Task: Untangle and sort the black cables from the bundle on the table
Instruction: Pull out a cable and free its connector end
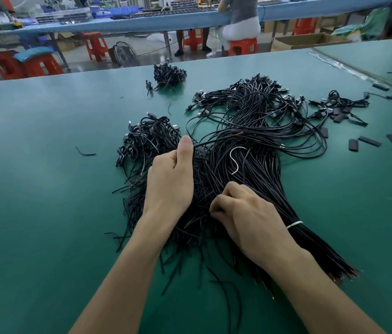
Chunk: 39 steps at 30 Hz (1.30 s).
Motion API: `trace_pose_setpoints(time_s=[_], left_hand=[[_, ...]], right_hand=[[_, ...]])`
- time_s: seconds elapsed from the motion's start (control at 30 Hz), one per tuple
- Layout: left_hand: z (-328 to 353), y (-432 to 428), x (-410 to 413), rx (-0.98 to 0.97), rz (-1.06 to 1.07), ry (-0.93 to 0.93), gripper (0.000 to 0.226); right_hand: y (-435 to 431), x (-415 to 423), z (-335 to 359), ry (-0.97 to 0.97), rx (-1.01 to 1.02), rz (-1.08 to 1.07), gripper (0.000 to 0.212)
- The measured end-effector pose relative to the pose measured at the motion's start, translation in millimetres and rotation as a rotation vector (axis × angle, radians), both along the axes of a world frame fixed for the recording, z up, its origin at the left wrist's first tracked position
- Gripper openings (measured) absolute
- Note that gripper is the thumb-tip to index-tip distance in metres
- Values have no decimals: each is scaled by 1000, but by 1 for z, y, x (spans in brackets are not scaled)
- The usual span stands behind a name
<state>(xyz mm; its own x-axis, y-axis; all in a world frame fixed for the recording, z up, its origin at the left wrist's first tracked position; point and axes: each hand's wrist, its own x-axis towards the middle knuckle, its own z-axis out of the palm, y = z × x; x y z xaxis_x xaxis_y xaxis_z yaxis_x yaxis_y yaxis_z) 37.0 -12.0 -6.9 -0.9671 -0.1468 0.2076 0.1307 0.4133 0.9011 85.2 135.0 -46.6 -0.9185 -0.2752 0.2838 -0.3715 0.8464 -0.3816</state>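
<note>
A big bundle of black cables [250, 141] lies spread across the middle of the green table [45, 189], tied near its lower end by a white band [294, 224]. A looser tangle of black cables [146, 141] lies to its left. My left hand [170, 182] grips a few black cables [214, 140] that lead off to the right, thumb up. Lower down, my right hand [245, 213] has its fingers curled into the cables beside the bundle and pinches some strands. One white wire [234, 160] lies on top of the bundle.
A small heap of black cables [169, 74] sits at the table's far side, another small group [339, 104] to the right with several black sleeve pieces [368, 141]. Loose cable scraps [85, 153] lie at the left. Beyond the table a person sits on an orange stool [242, 45].
</note>
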Motion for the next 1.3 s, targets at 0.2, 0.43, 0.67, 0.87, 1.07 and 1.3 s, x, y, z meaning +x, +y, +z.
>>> trace_pose_setpoints(time_s=[0.2, 0.43, 0.67, 0.87, 1.07, 1.3], left_hand=[[1, 1, 1, 39, 21, -39, 65], [2, 0, 1, 46, 36, -37, 65], [5, 4, 4, 93, 26, -55, 64], [17, 9, 16, 19, -3, 59, 44], [20, 30, 31, -55, -169, 219, 49], [4, 47, 38, -187, -297, 101, 49]], right_hand=[[0, 2, 0, 86, -75, -38, 11], [2, 3, 3, 77, -164, -41, 11], [6, 5, 11, 74, -523, -116, 20], [15, 0, 15, 59, -1041, -387, 22], [16, -6, 14, 43, -1371, -464, 9], [2, 1, 18, -1, -1487, -334, 13]])
